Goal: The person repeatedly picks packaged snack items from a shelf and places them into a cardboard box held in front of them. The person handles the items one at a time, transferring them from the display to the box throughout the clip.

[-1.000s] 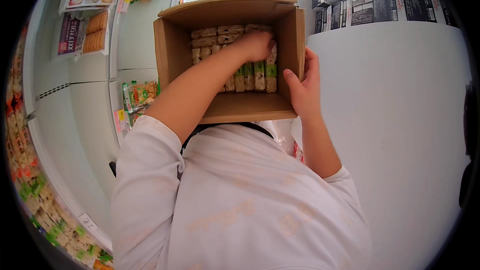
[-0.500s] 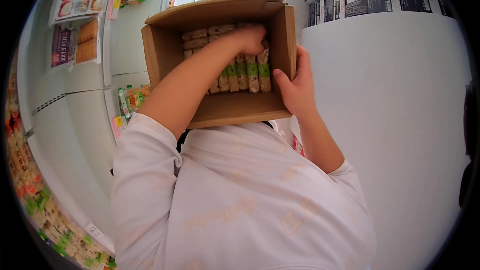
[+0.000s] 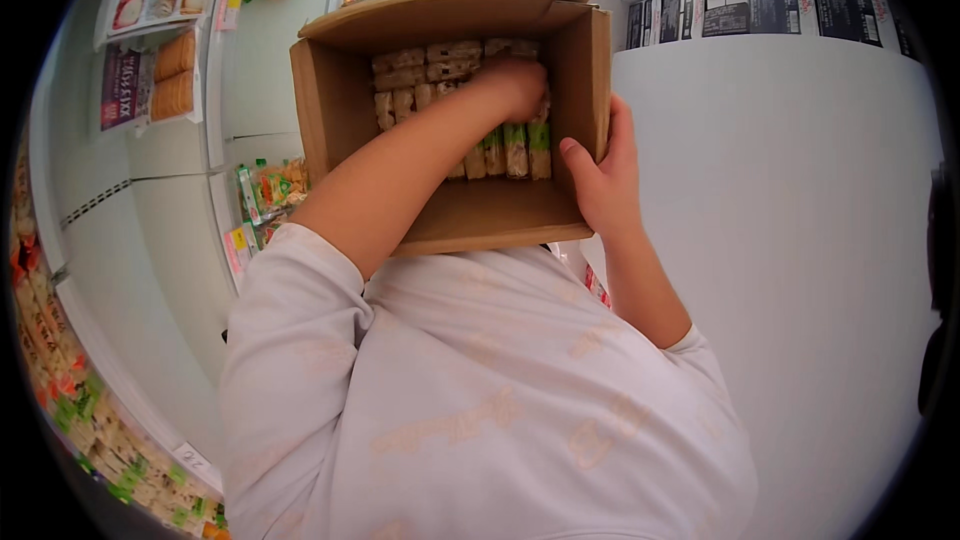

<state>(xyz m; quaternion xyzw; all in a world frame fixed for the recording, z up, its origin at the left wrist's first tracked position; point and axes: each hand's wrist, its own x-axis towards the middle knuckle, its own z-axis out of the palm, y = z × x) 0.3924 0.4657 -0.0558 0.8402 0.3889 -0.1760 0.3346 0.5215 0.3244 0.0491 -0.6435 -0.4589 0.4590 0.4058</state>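
Note:
A brown cardboard box [image 3: 500, 215] is held tilted against my front, its open side facing me. Inside lie rows of slim bar-shaped snack packets [image 3: 515, 152] in clear wrap, several with green bands. My left hand [image 3: 515, 87] reaches across into the box and is curled over the packets at the right end. Its fingertips are hidden, so what it grips does not show. My right hand [image 3: 607, 175] clasps the box's right wall, thumb on the inner side and fingers outside.
On my left is a white shelf [image 3: 150, 240] with packaged snacks [image 3: 270, 190], bread packs [image 3: 172, 75] and price tags. Packets [image 3: 120, 430] fill a lower shelf at far left. At right is a white surface [image 3: 770, 240], with black-and-white cartons [image 3: 770, 0] behind it.
The box has shifted slightly to the right along with both hands. My left hand remains inside, turned a little more over the right-hand packets.

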